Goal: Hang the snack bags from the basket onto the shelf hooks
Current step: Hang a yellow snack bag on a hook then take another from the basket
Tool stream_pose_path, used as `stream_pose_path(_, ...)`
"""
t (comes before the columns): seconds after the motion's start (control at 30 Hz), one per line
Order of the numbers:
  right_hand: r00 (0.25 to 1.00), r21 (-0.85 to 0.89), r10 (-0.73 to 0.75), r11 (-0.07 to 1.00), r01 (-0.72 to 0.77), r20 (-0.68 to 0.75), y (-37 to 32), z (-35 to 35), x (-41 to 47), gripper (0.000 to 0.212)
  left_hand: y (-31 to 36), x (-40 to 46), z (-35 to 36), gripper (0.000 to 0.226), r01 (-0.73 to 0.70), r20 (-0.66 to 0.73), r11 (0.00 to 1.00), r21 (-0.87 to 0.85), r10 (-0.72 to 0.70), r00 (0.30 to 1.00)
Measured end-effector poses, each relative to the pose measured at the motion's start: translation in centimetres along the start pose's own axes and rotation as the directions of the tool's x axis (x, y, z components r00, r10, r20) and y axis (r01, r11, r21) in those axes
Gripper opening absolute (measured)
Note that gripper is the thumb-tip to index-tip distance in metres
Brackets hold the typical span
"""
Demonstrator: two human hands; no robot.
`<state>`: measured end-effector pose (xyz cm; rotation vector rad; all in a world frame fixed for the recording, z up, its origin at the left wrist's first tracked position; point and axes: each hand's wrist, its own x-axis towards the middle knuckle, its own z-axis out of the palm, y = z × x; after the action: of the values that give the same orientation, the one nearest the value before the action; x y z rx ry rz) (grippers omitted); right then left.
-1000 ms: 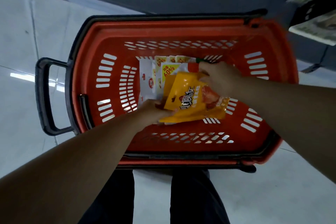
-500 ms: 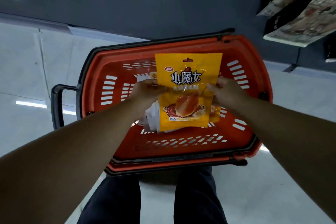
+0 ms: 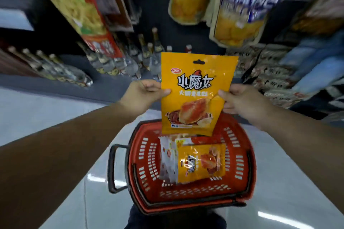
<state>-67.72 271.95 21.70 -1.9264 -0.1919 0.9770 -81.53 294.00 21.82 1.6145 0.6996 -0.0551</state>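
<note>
I hold a yellow snack bag upright in front of me, its hang hole at the top. My left hand pinches its left edge and my right hand pinches its right edge. Below it on the floor stands the red basket. Inside lie another yellow snack bag and a few white snack bags, partly covered by the yellow one. Snack packs hang from the shelf above and ahead, blurred.
Several glass bottles stand on a low shelf ahead at the left. More hanging bags fill the upper left, and stacked packs the right. The basket has a black handle on its left. My legs show below the basket.
Both hands lifted the yellow bag out of the basket and raised it upright toward the shelf. My view tilted up from the basket to the hanging goods.
</note>
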Motion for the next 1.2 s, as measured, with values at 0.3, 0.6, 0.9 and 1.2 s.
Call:
stream_pose_path(0.3,0.944,-0.073,-0.308,0.951,0.301,-0.116,-22.4,-7.2,-10.5,0.03,24.7,-7.2,-6.8,0.004,-0.321,-0.028,0.945,0.059,0.323,0.946)
stream_pose_path(0.6,0.805,-0.171,-0.559,0.829,0.533,-0.197,-41.3,-10.5,-23.3,0.011,43.9,-17.9,-12.8,0.008,-0.535,-0.093,0.836,0.125,0.547,0.832)
stream_pose_path(0.9,0.725,-0.206,-0.648,0.762,0.614,-0.236,-52.5,-11.3,-32.1,0.023,54.5,-23.5,-16.7,0.015,-0.632,-0.15,0.736,0.242,0.672,0.725)
stream_pose_path(1.2,0.679,-0.161,-0.588,0.795,0.585,-0.438,-55.8,-11.7,-30.9,0.02,59.1,-22.5,-16.5,0.032,-0.589,-0.211,0.753,0.292,0.652,0.729)
